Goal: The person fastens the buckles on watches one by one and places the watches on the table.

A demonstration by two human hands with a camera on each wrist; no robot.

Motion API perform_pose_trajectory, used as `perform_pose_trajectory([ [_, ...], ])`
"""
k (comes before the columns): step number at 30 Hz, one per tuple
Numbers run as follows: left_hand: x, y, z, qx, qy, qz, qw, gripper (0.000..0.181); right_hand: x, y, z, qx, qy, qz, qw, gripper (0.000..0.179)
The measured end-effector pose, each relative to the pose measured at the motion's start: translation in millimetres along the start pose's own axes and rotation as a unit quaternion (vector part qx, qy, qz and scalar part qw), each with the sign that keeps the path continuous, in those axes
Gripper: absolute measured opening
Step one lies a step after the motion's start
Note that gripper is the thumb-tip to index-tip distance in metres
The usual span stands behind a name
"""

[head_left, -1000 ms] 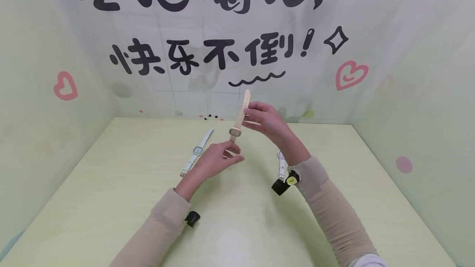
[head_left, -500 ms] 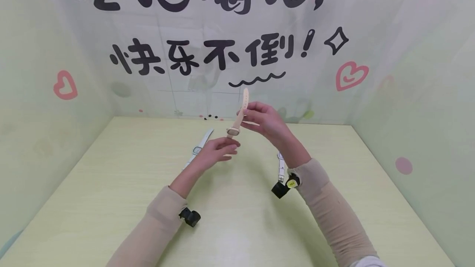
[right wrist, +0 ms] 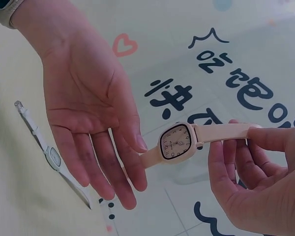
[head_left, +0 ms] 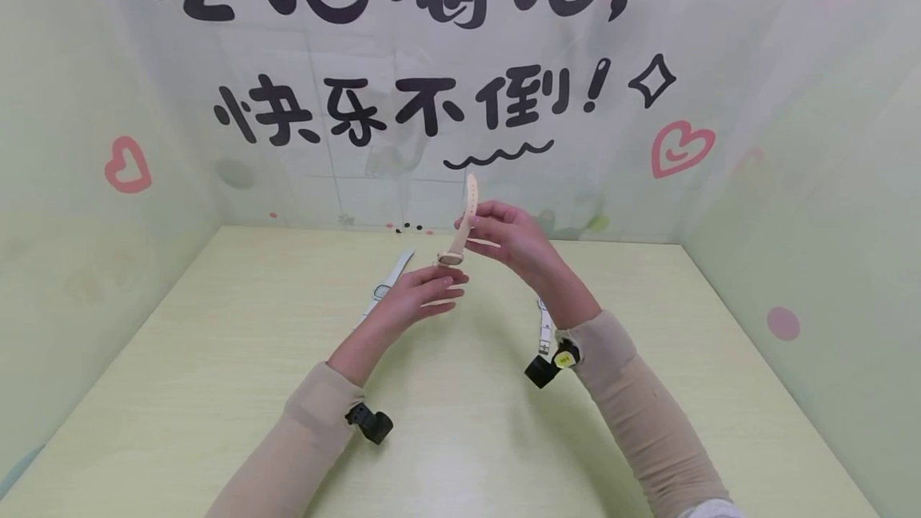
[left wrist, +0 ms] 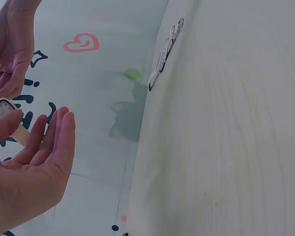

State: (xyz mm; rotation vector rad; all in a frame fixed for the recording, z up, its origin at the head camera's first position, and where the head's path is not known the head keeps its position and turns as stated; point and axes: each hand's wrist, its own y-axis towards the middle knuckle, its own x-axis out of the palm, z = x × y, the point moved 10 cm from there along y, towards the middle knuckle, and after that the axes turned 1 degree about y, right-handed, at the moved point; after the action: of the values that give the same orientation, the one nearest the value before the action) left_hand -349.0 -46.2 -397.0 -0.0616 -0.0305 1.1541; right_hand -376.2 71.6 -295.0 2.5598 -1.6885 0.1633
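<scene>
A pale pink wristwatch [head_left: 450, 259] is held up above the table between both hands, its strap stretched at a slant. My left hand [head_left: 417, 298] pinches the short strap end just below the case, between thumb and index finger; the other fingers extend loosely, as the right wrist view shows. Higher up, my right hand [head_left: 514, 242] pinches the long, holed strap between thumb and fingers, and the strap tip sticks out above in the head view. The square dial [right wrist: 178, 142] faces the right wrist camera. The buckle end is hidden behind the left fingers.
On the table [head_left: 237, 358] lies a whitish watch [head_left: 396, 270] left of the hands, partly covered by the left forearm. Another white watch [head_left: 544, 330] lies beneath the right wrist. A printed backdrop [head_left: 288, 182] stands behind, with walls at both sides.
The left hand has risen slightly and turned, its fingers spreading out. The watch case has shifted a little left and its dial has tilted away from the head camera. The right hand keeps its pinch.
</scene>
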Motion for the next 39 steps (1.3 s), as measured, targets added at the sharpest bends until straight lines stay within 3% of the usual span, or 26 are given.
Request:
perform_pose_trajectory([
  [10, -2.8, -0.1, -4.2, -0.022, -0.118, 0.013, 0.9927, 0.044, -1, 0.1, 4, 0.001, -0.001, -0.006, 1.0, 0.008],
  [17, -0.5, -1.6, -3.0, -0.025, -0.169, 0.003, 0.9852, 0.045, 0, -0.9, 7, 0.007, -0.003, -0.005, 1.0, 0.009],
  [20, -0.3, -1.9, -2.9, -0.024, -0.197, 0.0, 0.9801, 0.045, 0, -0.8, 8, 0.008, -0.002, -0.008, 0.9999, 0.008],
  [27, -5.8, -1.9, -4.6, -0.031, -0.277, 0.017, 0.9601, 0.032, 1, -0.8, 9, 0.011, -0.003, -0.01, 0.9999, 0.007],
  [33, -7.8, -3.1, 1.3, -0.022, -0.306, 0.011, 0.9517, 0.03, 1, 1.1, 10, 0.015, 0.003, -0.01, 0.9998, 0.007],
  [39, -10.8, -4.8, 4.9, -0.018, -0.314, 0.018, 0.9492, 0.027, -1, 1.9, 13, 0.023, 0.004, -0.004, 0.9997, 0.007],
])
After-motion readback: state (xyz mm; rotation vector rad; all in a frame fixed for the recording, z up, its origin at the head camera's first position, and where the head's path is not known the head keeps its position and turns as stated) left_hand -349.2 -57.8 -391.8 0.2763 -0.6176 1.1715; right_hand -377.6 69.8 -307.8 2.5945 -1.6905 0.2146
